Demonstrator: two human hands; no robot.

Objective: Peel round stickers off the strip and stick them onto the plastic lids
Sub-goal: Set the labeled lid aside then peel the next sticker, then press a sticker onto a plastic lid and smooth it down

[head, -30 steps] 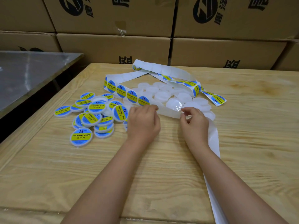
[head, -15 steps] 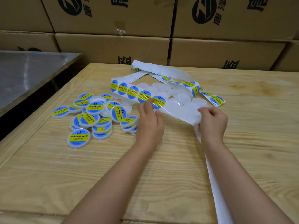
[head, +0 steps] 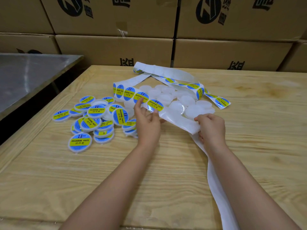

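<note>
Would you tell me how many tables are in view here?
2: the wooden table in front, bearing the strip, and a metal table beside it at the left. More may lie outside the frame.

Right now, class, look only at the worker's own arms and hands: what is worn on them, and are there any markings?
Both forearms are bare up to the frame edge, with no sleeves showing. The left hand and right hand wear no gloves, and no rings, watch, wristband or bracelet can be seen. Fingernails look short and unpainted. No tattoos, plasters or other markings are visible.
</note>
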